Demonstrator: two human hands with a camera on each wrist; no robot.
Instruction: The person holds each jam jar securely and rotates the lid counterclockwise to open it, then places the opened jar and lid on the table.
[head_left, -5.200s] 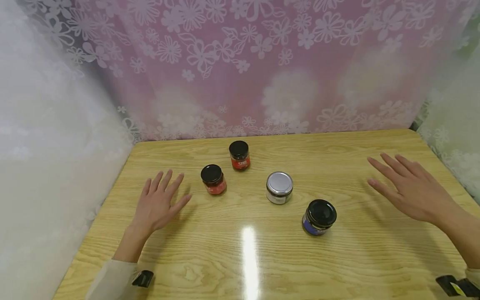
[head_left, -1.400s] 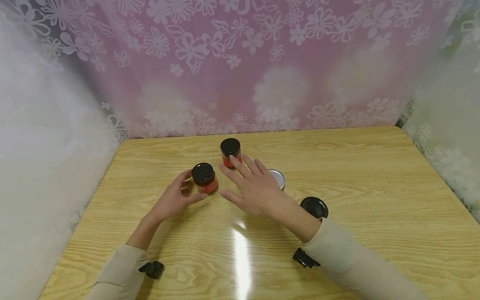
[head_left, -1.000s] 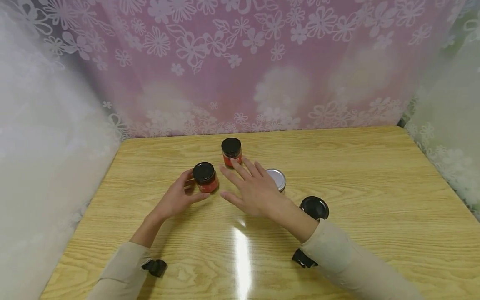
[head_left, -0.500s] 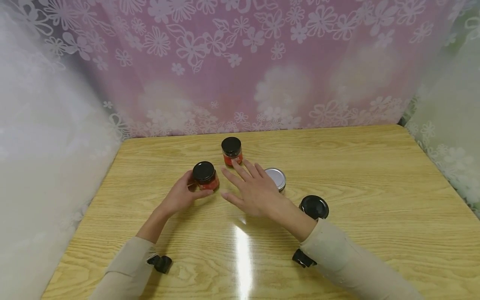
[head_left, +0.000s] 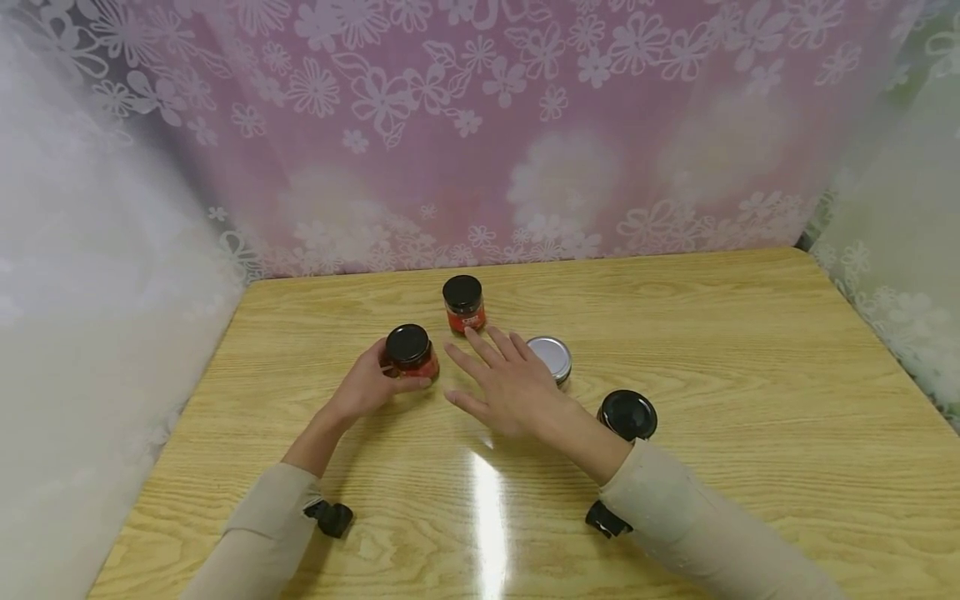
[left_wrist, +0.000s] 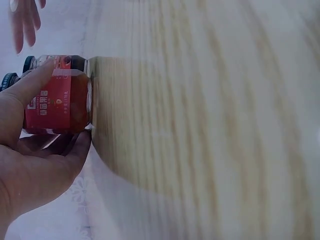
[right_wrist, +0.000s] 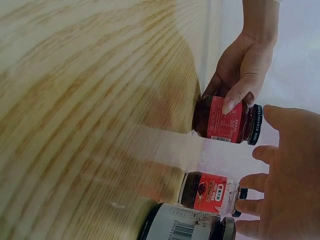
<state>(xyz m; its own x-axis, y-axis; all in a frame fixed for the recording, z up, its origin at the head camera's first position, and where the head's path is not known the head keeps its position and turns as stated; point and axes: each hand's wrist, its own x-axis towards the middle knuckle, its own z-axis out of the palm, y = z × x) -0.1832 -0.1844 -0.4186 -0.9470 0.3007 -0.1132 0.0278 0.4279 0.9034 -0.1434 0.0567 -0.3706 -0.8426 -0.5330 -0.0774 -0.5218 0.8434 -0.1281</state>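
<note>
My left hand [head_left: 367, 387] grips a small jam jar [head_left: 408, 346] with a black lid and red label, on the left of the table. In the left wrist view my thumb lies across the label of this jam jar [left_wrist: 56, 107], fingers behind it, and its base stands on the table. My right hand [head_left: 513, 387] hovers open with spread fingers to the right of that jar, holding nothing. Just beyond its fingertips stands a second red-labelled jar [head_left: 462, 302]. A silver-lidded jar [head_left: 550, 355] is partly hidden behind the right hand.
A wider black-lidded jar [head_left: 627, 412] stands at the right, partly covered by my right forearm. The wooden table [head_left: 735, 350] ends at a pink flowered curtain [head_left: 450, 183], with pale curtains at both sides. A black strap [head_left: 607, 518] sits on my right sleeve.
Both hands have come inward from the table's sides. My left hand has drawn its fingers and thumb round the jam jar. Lately my right fingertips have pulled slightly back from the rear jar.
</note>
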